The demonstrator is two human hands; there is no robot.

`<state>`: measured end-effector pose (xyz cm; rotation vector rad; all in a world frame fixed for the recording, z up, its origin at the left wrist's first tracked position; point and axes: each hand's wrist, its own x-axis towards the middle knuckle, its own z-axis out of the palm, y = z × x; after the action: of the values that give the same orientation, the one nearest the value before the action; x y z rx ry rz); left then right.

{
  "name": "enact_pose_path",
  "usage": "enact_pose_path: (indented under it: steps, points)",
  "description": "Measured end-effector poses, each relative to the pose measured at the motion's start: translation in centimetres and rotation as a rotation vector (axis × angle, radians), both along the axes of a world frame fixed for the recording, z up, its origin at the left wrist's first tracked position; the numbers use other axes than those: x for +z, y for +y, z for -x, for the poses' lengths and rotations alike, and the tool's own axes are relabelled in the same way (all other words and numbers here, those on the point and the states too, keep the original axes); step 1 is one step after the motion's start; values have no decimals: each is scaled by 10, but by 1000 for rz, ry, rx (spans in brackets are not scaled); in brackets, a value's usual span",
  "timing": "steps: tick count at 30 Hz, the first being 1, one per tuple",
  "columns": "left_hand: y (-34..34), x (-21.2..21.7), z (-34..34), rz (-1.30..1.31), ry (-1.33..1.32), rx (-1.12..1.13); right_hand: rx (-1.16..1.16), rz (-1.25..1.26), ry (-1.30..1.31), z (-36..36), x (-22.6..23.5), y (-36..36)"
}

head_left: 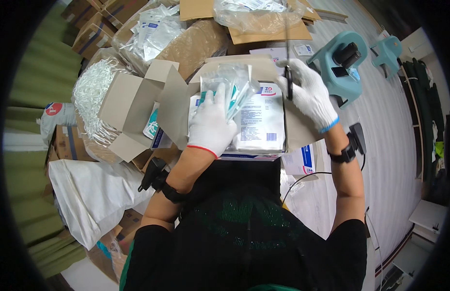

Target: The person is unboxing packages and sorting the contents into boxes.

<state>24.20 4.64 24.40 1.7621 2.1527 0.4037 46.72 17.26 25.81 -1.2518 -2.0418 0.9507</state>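
In the head view, my left hand, in a white knit glove with a red cuff, grips several clear plastic packets with teal contents. They are held over an open cardboard box. Flat white printed pouches fill that box, reaching near its rim. At the right flap is my right hand, in a white glove with a blue cuff. Its fingers are bent around a slim dark object with a thin upright shaft, whose kind I cannot make out.
Left of the box stands a smaller open carton with a teal-and-white packet inside. Beyond it lies a bag of white strings. Bagged packets and cartons are piled behind. A teal stool holding black items stands to the right.
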Motion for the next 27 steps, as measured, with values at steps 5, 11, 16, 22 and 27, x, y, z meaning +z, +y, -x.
enact_pose_path:
  steps: [5, 11, 16, 22, 27]
  points:
    - [-5, 14, 24, -89, -88, 56, 179, -142, -295, 35, -6, 55]
    - [-16, 36, 45, -148, -138, 2, 414, -598, -536, 66, -8, 73]
    - [-23, 42, 64, -274, -165, 128, 508, -676, -708, 81, -1, 39]
    - [-24, 30, 69, -4, -84, 139, 421, -581, -714, 72, -7, 18]
    - [-28, 34, 48, -254, 143, -9, 304, 52, -148, 33, 23, -26]
